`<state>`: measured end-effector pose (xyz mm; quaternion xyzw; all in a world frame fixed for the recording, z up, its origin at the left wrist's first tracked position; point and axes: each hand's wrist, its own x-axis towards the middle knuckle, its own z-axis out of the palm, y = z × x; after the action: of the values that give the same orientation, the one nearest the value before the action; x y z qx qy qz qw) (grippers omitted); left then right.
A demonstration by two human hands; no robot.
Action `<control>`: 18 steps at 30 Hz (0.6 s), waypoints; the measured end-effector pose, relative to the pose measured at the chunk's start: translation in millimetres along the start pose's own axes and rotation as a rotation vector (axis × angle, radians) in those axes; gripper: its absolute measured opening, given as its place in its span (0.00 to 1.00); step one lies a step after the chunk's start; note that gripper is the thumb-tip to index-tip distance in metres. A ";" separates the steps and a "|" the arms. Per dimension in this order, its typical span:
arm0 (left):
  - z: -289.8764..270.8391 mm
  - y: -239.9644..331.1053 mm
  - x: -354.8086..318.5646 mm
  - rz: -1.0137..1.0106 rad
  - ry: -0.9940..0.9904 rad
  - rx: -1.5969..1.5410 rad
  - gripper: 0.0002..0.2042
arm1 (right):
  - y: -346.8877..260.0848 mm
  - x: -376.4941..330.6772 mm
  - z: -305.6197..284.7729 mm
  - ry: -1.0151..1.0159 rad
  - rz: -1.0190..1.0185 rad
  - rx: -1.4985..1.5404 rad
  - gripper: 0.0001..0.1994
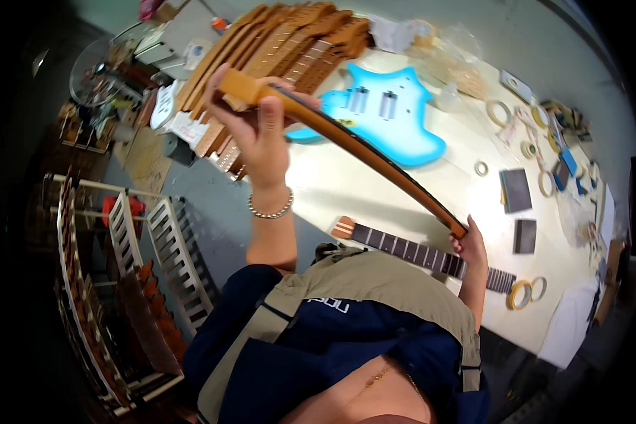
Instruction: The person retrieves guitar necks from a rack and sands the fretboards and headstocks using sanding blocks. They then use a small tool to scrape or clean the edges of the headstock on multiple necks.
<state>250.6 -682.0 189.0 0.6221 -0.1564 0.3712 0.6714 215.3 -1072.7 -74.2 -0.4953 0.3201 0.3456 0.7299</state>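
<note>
- While the left hand (pixel 267 145) grips the headstock end of a brown guitar neck (pixel 374 155), thumb on the near face, fingers mostly hidden behind, the right hand (pixel 472 249) closes round its other end.
- Held neck: above white table (pixel 318 194), seen side-on, slanting from far left to near right; both hands clamped on it.
- Second neck (pixel 403 249), dark fretboard up, lies on the table at the near side, under the right hand's wrist.
- Blue-and-white guitar body (pixel 406 131): flat on the table, beyond the held neck.
- Stacked necks (pixel 290 53): far left.
- Right side: dark block (pixel 517 191), smaller grey block (pixel 524 237) nearer, yellow tape roll (pixel 514 297) by the second neck's end.
- Slotted rack (pixel 181 247): near left, off the table.
</note>
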 end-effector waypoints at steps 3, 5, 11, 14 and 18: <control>7.5 -7.3 1.4 -0.061 0.007 -0.120 0.25 | 1.2 14.0 -31.9 0.591 -0.465 -0.879 0.32; 3.8 -1.4 -5.7 -0.092 0.120 0.021 0.27 | -62.5 -87.7 54.5 0.686 -0.572 -1.022 0.20; -10.5 -12.2 -6.3 -0.129 0.207 0.086 0.28 | -96.1 -270.6 134.4 -0.313 -1.697 -0.192 0.09; -12.6 -1.9 -6.9 -0.097 0.077 0.108 0.27 | -96.4 -290.5 156.2 -0.491 -1.895 -0.127 0.08; -11.9 -1.7 -6.4 -0.107 0.080 0.129 0.27 | -98.8 -287.3 168.6 -0.491 -1.959 -0.107 0.07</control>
<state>244.4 -672.5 181.4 0.6561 -0.0717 0.3686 0.6547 157.8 -994.1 259.3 -0.4873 -0.4024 -0.2994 0.7148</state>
